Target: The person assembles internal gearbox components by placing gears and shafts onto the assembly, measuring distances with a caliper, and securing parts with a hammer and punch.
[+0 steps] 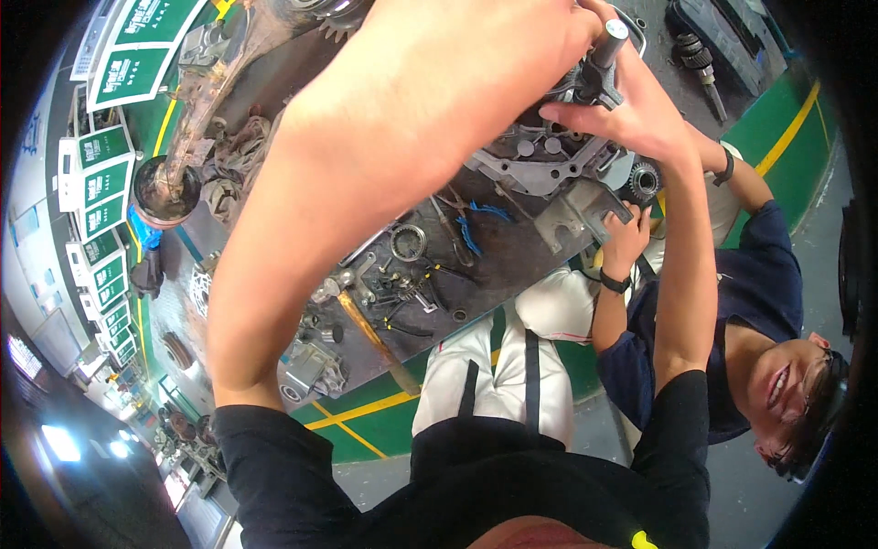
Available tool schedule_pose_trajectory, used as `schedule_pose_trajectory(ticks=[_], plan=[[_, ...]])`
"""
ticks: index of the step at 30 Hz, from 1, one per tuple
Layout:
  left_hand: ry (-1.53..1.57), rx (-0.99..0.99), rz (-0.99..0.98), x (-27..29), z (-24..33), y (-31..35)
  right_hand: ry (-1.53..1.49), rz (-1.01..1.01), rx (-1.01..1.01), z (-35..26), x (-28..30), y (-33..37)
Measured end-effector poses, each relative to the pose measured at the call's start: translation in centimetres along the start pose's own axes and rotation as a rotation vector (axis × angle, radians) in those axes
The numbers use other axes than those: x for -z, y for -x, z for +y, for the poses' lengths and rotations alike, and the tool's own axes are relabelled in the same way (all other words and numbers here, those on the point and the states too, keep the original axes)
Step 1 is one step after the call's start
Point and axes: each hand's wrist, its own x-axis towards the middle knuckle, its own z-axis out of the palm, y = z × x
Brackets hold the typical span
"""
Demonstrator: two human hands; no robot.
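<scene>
My left forearm reaches across the view to the top, and my left hand (540,46) is above the bench with its fingers hidden behind its own back. Close beside it, my right hand (636,105) is closed around a grey metal rod with a forked end (604,69), its thumb underneath. Directly below both hands lies an opened metal gearbox housing (549,169), partly covered by my left arm. At the bench edge, a co-worker's hand (626,240) touches a grey metal bracket (574,218). A toothed gear (644,181) sits beside the housing.
On the bench lie a wooden-handled hammer (366,331), a ring gear (408,242), pliers (453,233) and several small parts. A geared shaft (700,69) lies at the far right. The co-worker (704,302) is close on my right.
</scene>
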Motion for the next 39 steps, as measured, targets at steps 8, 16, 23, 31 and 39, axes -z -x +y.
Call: schedule_pose_trajectory(ticks=[8, 16, 23, 31, 39], plan=[[-0.014, 0.294, 0.222, 1.3, 6.3, 7.6, -0.047, -0.049, 0.055, 2.0, 0.1, -1.1], [1.332, 1.239, 0.563, -9.4, 12.2, 6.3, -0.223, -0.165, 0.218, 3.4, 0.0, -2.6], [1.302, 1.089, 0.719, -13.6, 11.7, 4.4, -0.044, -0.008, 0.302, 3.3, -0.7, -2.4], [1.439, 1.036, 0.737, -14.4, 11.5, 4.3, -0.064, -0.079, 0.19, 2.2, -0.3, -2.7], [1.609, 1.145, 0.838, -12.4, 11.7, 3.3, 0.134, -0.278, -0.122, -3.9, 7.3, -2.1]])
